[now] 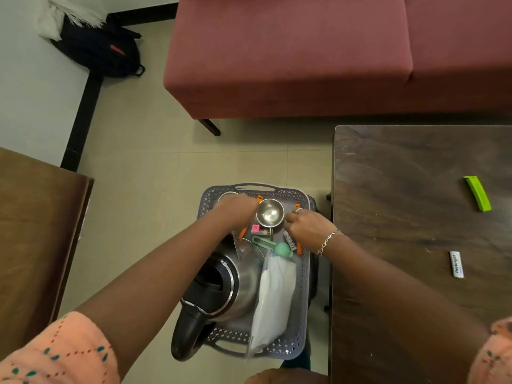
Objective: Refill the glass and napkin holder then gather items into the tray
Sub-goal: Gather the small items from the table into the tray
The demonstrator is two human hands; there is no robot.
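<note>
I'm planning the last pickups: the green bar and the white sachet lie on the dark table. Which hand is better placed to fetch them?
Right. The right hand is at the tray's table-side edge, beside the dark table holding the green bar and white sachet. The left hand would have to cross over.

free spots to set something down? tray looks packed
Grey perforated tray is crowded: steel kettle, clear plastic bag, steel cup, both hands. Dark wooden table is mostly bare, left of the green bar and white sachet.
</note>
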